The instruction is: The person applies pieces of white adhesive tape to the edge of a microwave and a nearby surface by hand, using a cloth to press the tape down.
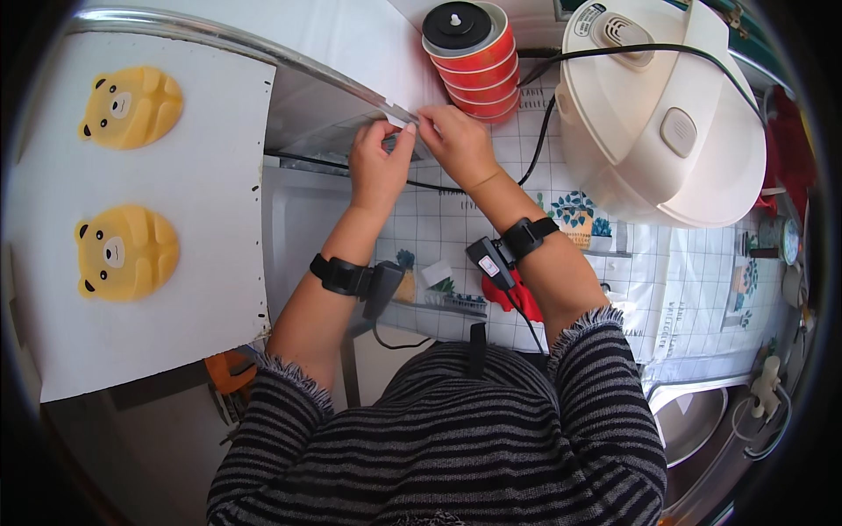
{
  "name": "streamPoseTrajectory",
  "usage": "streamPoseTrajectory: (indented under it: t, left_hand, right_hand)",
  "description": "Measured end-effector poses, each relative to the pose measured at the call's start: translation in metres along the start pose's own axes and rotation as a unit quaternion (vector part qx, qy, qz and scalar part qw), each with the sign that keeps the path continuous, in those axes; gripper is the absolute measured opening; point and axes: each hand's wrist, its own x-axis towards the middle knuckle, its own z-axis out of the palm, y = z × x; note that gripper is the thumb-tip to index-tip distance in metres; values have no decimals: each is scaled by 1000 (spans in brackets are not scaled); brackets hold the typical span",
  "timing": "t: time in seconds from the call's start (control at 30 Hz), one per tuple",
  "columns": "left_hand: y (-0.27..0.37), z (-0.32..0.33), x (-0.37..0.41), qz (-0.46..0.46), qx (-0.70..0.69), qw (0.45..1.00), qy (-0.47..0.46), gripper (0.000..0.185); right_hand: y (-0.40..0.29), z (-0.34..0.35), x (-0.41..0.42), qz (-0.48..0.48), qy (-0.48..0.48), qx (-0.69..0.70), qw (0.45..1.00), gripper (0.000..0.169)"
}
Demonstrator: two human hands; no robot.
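Note:
Both my hands meet beside the lower end of a shiny metal rail at the wall corner. A small white strip, perhaps tape or paper, lies against the rail there. My left hand pinches the strip from below, its thumb pointing up. From the right, my right hand has thumb and fingers closed at the strip's other end; the fingers partly hide the contact. Just behind my right hand stands a red ribbed canister with a black inner lid. A black cable runs beneath both hands.
A cream rice cooker stands at the right with a black cord over it. Two yellow bear-shaped hooks are on the white panel at left. A red cloth lies on the patterned table cover. A metal basin sits lower right.

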Motion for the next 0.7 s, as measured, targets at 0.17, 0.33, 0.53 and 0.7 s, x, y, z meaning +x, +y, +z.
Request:
streamPoseTrajectory:
  t: [0.17, 0.33, 0.53, 0.7]
  left_hand:
    - [1, -1, 1, -15, 10, 1000, -7, 23]
    - [2, -2, 1, -15, 11, 1000, -11, 23]
    - [-1, -1, 1, -6, -4, 1000, -8, 23]
    - [2, -3, 1, -14, 9, 1000, -15, 22]
  right_hand:
    - [3, 2, 0, -28, -1, 0, 1000, 12]
    - [4, 3, -2, -28, -17, 3, 999, 13]
    - [3, 4, -2, -31, -18, 8, 999, 13]
    - [3, 4, -4, -18, -29, 0, 999, 17]
